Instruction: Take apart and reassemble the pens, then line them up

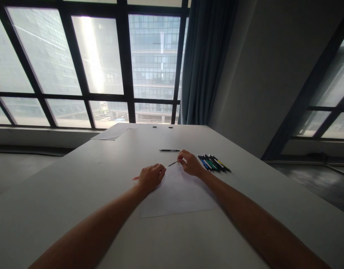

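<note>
Both hands meet over a white sheet (177, 194) – left hand (151, 176) closed on a red pen body (136, 178), right hand (191, 163) pinching its thin refill (173, 163) – spare pens (213, 163) just beside, handy.

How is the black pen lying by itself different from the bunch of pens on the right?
The single black pen lies alone, crosswise, beyond the hands; the row of coloured pens lies packed side by side, slanted, right of the right hand. One is all black; the others show blue, green and yellow. Both rest untouched on the white table.
</note>
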Tool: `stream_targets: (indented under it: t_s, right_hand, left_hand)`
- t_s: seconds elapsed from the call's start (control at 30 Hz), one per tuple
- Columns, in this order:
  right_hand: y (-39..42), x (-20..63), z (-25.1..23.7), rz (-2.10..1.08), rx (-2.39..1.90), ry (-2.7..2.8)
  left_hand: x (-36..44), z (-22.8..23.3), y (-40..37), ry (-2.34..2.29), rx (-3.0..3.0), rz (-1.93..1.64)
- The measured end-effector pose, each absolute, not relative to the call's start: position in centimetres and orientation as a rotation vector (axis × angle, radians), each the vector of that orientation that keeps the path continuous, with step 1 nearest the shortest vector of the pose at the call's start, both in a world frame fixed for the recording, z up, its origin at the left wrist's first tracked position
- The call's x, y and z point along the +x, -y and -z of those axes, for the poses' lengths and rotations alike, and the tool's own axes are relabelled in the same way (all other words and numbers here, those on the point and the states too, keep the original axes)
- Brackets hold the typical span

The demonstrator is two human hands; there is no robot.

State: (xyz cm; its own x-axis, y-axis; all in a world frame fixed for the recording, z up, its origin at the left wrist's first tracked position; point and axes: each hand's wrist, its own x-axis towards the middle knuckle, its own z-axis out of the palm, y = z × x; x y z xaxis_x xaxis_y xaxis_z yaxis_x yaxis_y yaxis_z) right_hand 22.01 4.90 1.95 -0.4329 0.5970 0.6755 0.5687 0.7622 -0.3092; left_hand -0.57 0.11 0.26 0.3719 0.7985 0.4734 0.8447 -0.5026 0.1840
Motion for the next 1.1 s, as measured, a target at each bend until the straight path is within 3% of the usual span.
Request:
stream_targets:
  t_s: [0.2,0.37,0.73,1.1]
  right_hand:
    - [-5.6,23.2,-2.0,-0.032,-0.915,2.104]
    - [-6.4,24.5,-1.5,0.168,-1.138,1.979]
    - [-4.5,20.2,0.3,0.426,-1.453,2.153]
    - [-3.5,19.9,-0.4,0.294,-1.188,2.128]
  left_hand:
    - [-0.7,-0.2,-0.2,1.555,-2.504,0.858]
    - [-0.8,-0.1,-0.2,1.604,-2.483,0.896]
    - [-1.0,0.1,-0.4,1.388,-2.588,0.917]
    - [-1.0,0.7,-1.1,1.316,-2.631,0.931]
